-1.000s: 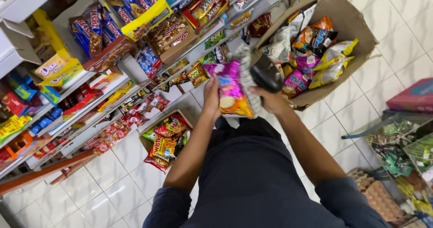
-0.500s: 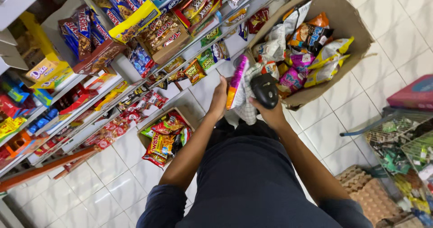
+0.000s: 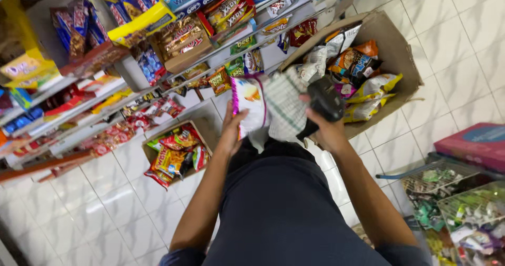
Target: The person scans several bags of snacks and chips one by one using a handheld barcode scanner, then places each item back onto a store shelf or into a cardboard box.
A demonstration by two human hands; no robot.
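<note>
Holding a snack packet (image 3: 248, 104) upright, the left hand (image 3: 231, 132) has its fingers closed around the lower edge of this packet, which is white with a purple border and a yellow picture near its top. The right hand (image 3: 327, 130) is wrapped around a black handheld scanner (image 3: 322, 104), and a white checked cloth (image 3: 284, 108) hangs between the two hands, touching the packet. Just behind the scanner stands a large open cardboard box (image 3: 402, 55) on the white tiled floor (image 3: 105, 213); it is full of loose packets in white, orange, yellow and silver, piled up to its rim. A smaller open carton (image 3: 206, 128) with red and yellow packets stands on the floor near the left hand, under the lowest shelf. The shelves (image 3: 79, 116) along the left and upper sides carry rows of packets: blue and red ones in yellow trays at the top edge, brown ones in a cardboard tray (image 3: 184, 55) below them, small green and orange bags near the middle. At the right edge lies a flat red-pink box (image 3: 473, 145) over wire baskets (image 3: 447, 192).
</note>
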